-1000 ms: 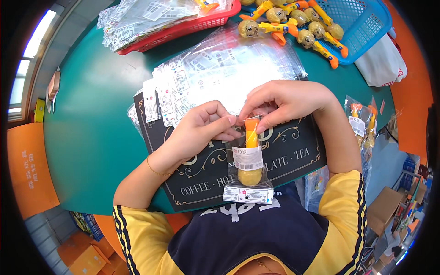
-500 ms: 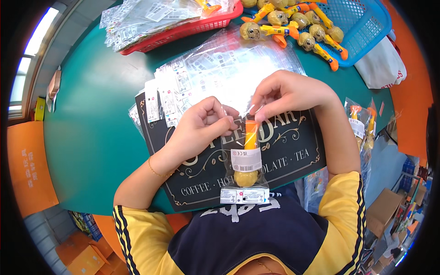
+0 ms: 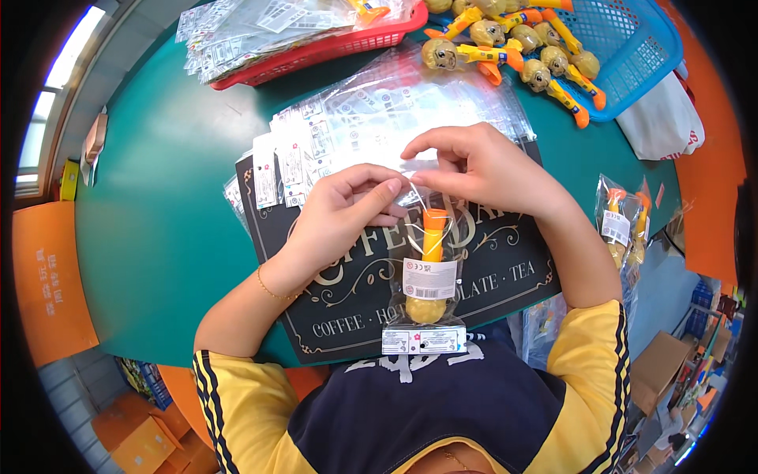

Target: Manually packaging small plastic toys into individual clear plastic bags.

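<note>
A clear plastic bag (image 3: 401, 310) lies upon a black printed board (image 3: 347, 328). Inside it is a toy (image 3: 432, 245) with a yellow and orange stem and a round gold head toward me. Across the bag sits a white label (image 3: 430, 279), and a white printed strip (image 3: 424, 340) crosses its near end. At the bag's far end, my left hand (image 3: 354, 207) pinches the film between thumb and fingers. My right hand (image 3: 470, 167) grips the film close by, its index finger raised apart from the thumb; the exact contact is partly hidden by glare.
Beyond my hands lies a stack of flat clear bags (image 3: 355, 130). A red basket (image 3: 316, 63) of more bags stands at the far left. Gold-headed toys (image 3: 487, 33) fill and spill from a blue basket (image 3: 643, 59). Bagged toys (image 3: 616, 225) lie at the table's right edge.
My right hand has moved left along the bag's far end, its fingertips now close to my left hand's. The bag has shifted slightly to the right.
</note>
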The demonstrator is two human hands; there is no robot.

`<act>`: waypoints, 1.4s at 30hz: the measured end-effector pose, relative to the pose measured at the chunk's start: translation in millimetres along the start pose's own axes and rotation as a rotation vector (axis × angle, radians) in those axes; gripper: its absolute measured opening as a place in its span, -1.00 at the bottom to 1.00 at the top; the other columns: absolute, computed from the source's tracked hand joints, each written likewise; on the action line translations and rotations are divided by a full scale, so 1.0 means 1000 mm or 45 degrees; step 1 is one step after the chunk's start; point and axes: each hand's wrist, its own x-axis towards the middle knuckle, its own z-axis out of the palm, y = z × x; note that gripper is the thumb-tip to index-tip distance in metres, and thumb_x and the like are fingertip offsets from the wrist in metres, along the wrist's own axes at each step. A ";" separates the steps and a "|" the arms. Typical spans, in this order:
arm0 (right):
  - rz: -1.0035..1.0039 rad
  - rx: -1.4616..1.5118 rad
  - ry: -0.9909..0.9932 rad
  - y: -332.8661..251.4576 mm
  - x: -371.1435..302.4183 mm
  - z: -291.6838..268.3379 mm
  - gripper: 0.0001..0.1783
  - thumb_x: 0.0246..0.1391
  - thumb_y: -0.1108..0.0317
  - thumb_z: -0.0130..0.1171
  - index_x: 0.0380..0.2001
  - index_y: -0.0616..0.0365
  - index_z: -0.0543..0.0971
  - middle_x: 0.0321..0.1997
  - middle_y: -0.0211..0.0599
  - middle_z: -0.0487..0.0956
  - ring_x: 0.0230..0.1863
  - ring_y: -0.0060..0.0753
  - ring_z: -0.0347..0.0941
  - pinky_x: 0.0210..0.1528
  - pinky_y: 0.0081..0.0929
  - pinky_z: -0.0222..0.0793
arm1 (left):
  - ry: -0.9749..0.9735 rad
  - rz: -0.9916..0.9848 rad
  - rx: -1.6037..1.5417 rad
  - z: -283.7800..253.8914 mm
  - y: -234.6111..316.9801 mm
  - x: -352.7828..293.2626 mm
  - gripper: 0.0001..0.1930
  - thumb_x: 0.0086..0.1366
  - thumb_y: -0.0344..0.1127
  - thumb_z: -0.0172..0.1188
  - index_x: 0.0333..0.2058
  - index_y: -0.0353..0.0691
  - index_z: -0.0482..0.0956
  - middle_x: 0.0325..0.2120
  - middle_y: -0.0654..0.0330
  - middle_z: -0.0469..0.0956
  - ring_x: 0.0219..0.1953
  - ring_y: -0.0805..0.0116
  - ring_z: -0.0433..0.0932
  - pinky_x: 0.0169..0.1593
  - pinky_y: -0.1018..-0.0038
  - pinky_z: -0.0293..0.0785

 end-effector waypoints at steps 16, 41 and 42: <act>-0.620 -0.755 0.314 0.004 0.000 0.021 -0.79 -0.07 0.38 0.20 -0.27 0.05 0.56 -0.66 -0.31 0.48 -0.59 -0.24 0.46 -0.53 -0.32 0.31 | -0.080 0.404 0.384 0.003 -0.007 -0.005 -0.91 0.30 -0.52 -0.06 -0.27 -0.38 0.41 -0.30 0.13 0.53 -0.24 0.46 0.55 -0.14 0.56 0.46; 0.025 0.817 1.199 0.034 -0.038 -0.056 -0.71 0.18 0.28 0.07 -0.06 0.12 0.45 -0.13 -0.52 0.48 -0.11 -0.63 0.36 -0.10 -0.41 0.33 | 0.087 0.309 -0.338 0.000 0.005 0.003 -0.91 0.30 -0.44 -0.24 -0.39 -0.22 0.24 -0.08 -0.16 0.45 0.03 0.02 0.47 0.12 0.24 0.40; 0.002 0.940 1.223 0.041 -0.059 -0.063 -0.70 0.19 0.29 0.05 -0.04 0.15 0.43 -0.13 -0.49 0.47 -0.11 -0.58 0.36 -0.10 -0.38 0.35 | 0.071 0.299 -0.402 -0.001 0.004 0.001 -0.91 0.31 -0.43 -0.23 -0.39 -0.21 0.24 -0.07 -0.17 0.45 0.01 0.04 0.48 0.11 0.24 0.42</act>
